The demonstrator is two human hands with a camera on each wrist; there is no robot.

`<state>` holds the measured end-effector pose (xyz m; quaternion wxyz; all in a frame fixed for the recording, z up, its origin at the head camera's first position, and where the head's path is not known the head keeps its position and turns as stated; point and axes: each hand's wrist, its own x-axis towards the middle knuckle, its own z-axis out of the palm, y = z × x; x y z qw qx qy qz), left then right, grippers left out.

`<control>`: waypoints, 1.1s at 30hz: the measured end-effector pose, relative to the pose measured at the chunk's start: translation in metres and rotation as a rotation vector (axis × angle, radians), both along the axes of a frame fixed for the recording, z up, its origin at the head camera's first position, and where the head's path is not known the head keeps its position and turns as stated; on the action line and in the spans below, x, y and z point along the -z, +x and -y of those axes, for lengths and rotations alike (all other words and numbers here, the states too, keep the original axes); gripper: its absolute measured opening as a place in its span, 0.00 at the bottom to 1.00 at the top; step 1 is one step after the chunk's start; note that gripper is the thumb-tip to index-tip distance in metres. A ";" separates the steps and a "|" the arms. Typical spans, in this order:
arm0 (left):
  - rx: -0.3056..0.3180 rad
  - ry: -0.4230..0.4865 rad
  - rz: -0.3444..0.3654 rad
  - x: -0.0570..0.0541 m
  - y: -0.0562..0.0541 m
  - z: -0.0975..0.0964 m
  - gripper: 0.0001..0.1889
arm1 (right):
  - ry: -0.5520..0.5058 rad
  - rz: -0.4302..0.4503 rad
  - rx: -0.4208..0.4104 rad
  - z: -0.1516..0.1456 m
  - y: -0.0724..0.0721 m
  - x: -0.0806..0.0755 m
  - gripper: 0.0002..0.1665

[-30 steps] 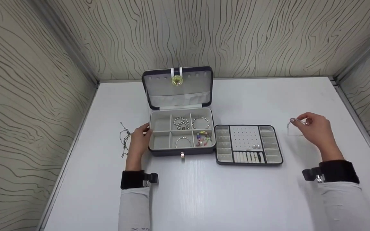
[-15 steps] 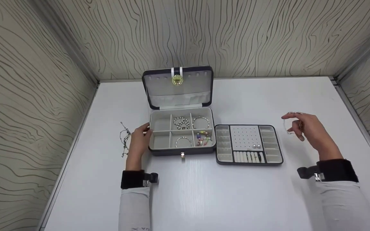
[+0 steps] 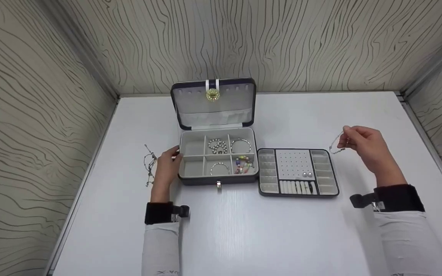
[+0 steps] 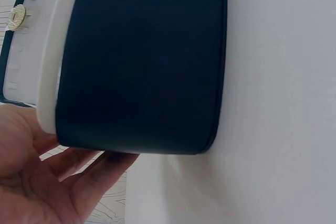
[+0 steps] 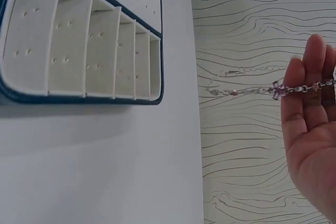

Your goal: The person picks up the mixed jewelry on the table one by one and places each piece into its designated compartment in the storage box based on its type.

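My left hand (image 3: 166,168) touches the left side of an open jewelry box (image 3: 218,179). In the left wrist view its fingers (image 4: 97,182) lie along the dark blue wall of that box. My right hand (image 3: 368,147) pinches a thin silver chain bracelet (image 3: 336,149) above the table, just past the back right corner of the removable tray (image 3: 297,194). A purple flower charm (image 5: 277,90) shows on the bracelet in the right wrist view, where the chain hangs in a loop from the fingers. The thumb is hidden there.
Bracelets lie in the box, including a bead one (image 3: 217,146), a silver bangle (image 3: 240,146) and a colourful one (image 3: 243,164). Tangled chains (image 3: 150,165) lie left of the box. Two pearl earrings (image 3: 307,174) sit on the tray. A gold brooch-like clasp (image 3: 212,94) tops the raised lid.
My right hand has moved left towards the tray with the bracelet, its fingers loosening and then pinching it again. My left hand has stayed at the box.
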<state>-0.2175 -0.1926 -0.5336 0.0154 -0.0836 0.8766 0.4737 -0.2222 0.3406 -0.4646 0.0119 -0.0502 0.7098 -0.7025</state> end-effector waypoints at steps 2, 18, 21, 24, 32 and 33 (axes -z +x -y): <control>0.000 0.001 -0.007 0.000 0.000 0.000 0.22 | -0.001 0.011 -0.007 0.003 -0.002 -0.001 0.18; -0.010 -0.021 0.014 -0.001 0.000 -0.001 0.22 | -0.024 0.032 -0.096 0.044 -0.022 -0.019 0.14; -0.008 -0.025 0.007 -0.001 0.000 -0.001 0.22 | 0.009 0.014 -0.099 0.053 -0.026 -0.024 0.14; -0.003 -0.024 0.014 -0.001 0.000 -0.001 0.22 | 0.050 -0.006 -0.099 0.062 -0.031 -0.028 0.16; 0.009 -0.052 0.037 -0.004 -0.003 -0.003 0.22 | 0.334 -0.065 -0.085 0.087 -0.043 -0.041 0.20; 0.012 -0.060 0.031 -0.004 -0.003 -0.002 0.22 | 0.353 -0.074 -0.086 0.090 -0.044 -0.043 0.19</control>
